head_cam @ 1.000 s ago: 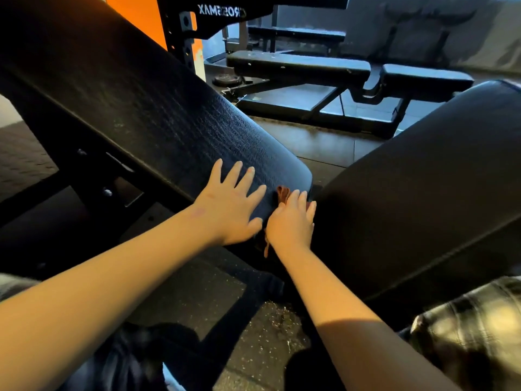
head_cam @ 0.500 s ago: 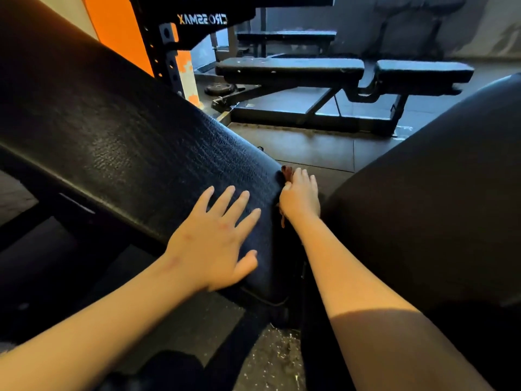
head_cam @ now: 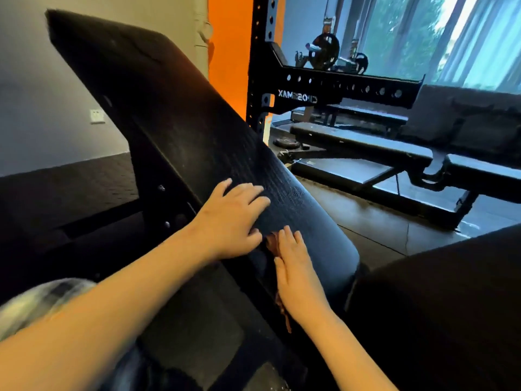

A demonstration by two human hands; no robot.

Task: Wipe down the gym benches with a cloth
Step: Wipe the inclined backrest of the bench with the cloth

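Head view, and the inclined backrest pad (head_cam: 197, 142) of the near bench is seen rising up and to the left, black and grained. The left hand (head_cam: 231, 221) is laid flat on the pad's lower half, its fingers (head_cam: 253, 193) straight and spread apart, with nothing held. Just beside it, lower and to the right, the right hand (head_cam: 296, 275) is pressed flat against the pad near the rounded lower end, its fingers (head_cam: 287, 238) straight and kept close together. The cloth (head_cam: 273, 244) is pinned under that palm rather than gripped. It is reddish-brown; a bunch of it is shown between the two hands, and a strip is left hanging below the right wrist. A dark seat pad (head_cam: 437, 306) is seen at lower right, just beside the backrest's lower end. Behind, a black rack (head_cam: 324, 88) with mirrored white lettering is set against an orange wall strip (head_cam: 229, 52), and a weight plate (head_cam: 324, 52) is carried on it. A flat bench (head_cam: 366, 148) is placed on the floor beyond the rack, well apart from the hands, with a window (head_cam: 423, 32) behind it. A wall socket (head_cam: 97, 116) is mounted on the pale wall at left. Blurred checked fabric (head_cam: 42, 300) is caught at lower left.
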